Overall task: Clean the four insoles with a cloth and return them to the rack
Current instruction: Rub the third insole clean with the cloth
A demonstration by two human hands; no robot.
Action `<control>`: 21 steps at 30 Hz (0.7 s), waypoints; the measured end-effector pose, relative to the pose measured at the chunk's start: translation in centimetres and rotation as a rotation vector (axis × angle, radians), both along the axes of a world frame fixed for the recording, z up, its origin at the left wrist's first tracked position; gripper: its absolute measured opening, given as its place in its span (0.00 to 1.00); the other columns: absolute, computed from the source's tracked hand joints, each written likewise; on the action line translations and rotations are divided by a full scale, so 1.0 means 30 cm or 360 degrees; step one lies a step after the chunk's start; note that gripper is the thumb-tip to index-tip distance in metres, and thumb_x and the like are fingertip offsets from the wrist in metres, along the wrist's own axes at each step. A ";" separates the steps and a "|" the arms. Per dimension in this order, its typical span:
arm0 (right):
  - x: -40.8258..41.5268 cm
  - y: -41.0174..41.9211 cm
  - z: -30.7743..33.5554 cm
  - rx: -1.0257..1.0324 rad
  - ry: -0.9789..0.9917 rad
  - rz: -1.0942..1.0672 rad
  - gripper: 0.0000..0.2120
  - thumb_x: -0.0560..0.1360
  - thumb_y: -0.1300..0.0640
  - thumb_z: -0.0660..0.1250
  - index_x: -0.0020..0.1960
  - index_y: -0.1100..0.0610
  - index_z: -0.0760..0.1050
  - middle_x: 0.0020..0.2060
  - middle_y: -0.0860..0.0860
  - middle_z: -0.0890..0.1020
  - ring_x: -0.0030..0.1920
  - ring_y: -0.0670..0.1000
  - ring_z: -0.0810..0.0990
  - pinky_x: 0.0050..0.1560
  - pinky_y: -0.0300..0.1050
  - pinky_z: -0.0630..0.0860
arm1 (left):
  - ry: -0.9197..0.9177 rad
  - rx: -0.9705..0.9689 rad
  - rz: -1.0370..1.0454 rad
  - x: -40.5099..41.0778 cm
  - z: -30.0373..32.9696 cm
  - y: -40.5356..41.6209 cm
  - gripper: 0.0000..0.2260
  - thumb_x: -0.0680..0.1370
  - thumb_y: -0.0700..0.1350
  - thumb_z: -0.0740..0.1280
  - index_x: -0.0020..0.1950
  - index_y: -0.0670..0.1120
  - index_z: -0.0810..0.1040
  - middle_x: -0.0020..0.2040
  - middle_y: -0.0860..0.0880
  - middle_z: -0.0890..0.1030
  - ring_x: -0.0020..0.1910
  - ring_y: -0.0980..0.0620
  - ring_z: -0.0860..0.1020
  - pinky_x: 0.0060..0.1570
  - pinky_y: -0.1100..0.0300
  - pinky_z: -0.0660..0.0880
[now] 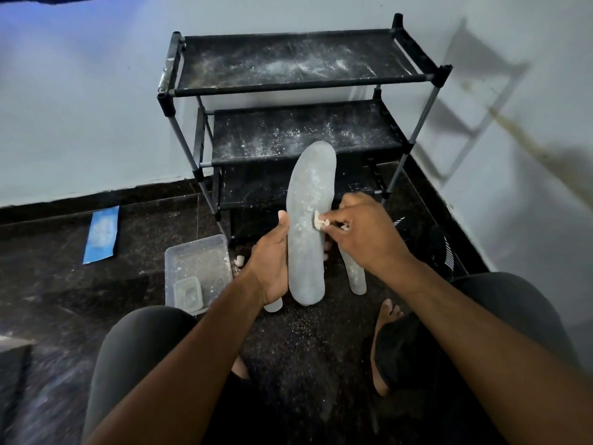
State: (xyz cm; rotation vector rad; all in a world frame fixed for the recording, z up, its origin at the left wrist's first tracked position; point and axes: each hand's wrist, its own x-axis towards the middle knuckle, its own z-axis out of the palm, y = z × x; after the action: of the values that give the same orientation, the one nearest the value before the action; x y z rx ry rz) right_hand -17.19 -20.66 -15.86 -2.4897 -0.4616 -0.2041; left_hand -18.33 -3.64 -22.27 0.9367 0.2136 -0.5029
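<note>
Wiping is under way on one grey insole (pixel 308 232), held upright in front of the person's knees. The left hand (pixel 271 266) grips it from the side at its lower half, thumb along the near edge and fingers curled round the back. The right hand (pixel 362 232) pinches a small whitish wad, presumably the cloth (pixel 319 220), and presses it against the insole's right edge about midway up. Pale dusty specks show over most of the insole's face, so I'd judge this one only partly cleaned.

Just behind the hands, two more insoles lie on the dark floor: the end of one (pixel 273 306) peeps out under the left wrist, another (pixel 354 275) sticks out below the right forearm. A fourth I cannot make out. Whether those two are cleaned already is hard to tell.

Beyond them stands the black rack (pixel 414 79), its shelves streaked with white powder and holding no insoles, so none has been returned yet. A clear plastic tub (pixel 221 252) sits on the floor to the left, near a blue sheet (pixel 102 234). By my reckoning most of the job remains.
</note>
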 end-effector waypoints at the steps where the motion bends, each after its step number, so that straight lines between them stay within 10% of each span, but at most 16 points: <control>1: -0.003 0.003 -0.003 -0.0056 0.0031 0.0029 0.09 0.75 0.55 0.72 0.55 0.52 0.84 0.38 0.43 0.70 0.43 0.43 0.69 0.43 0.36 0.64 | -0.0007 0.0001 -0.0010 -0.001 0.000 -0.002 0.30 0.85 0.63 0.53 0.75 0.42 0.74 0.65 0.38 0.79 0.60 0.43 0.78 0.69 0.42 0.70; 16: -0.022 0.044 -0.046 -0.0015 0.0274 0.0395 0.04 0.73 0.56 0.73 0.46 0.55 0.85 0.38 0.44 0.74 0.40 0.43 0.73 0.42 0.37 0.71 | 0.0053 0.0014 -0.0020 -0.004 0.002 0.006 0.30 0.84 0.63 0.53 0.72 0.41 0.76 0.66 0.38 0.80 0.63 0.43 0.79 0.63 0.47 0.75; 21: 0.036 0.011 -0.030 0.0166 0.0033 -0.0020 0.07 0.74 0.54 0.73 0.50 0.56 0.85 0.38 0.45 0.76 0.41 0.43 0.72 0.42 0.37 0.70 | 0.0037 0.0054 -0.0078 -0.006 0.007 0.000 0.30 0.84 0.63 0.53 0.73 0.42 0.75 0.62 0.39 0.81 0.57 0.43 0.80 0.62 0.43 0.74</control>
State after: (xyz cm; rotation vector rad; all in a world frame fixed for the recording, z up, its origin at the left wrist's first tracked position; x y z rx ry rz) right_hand -16.10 -20.33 -16.77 -2.3910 -0.4164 -0.2017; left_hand -18.53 -3.64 -22.06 0.9717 0.2214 -0.5571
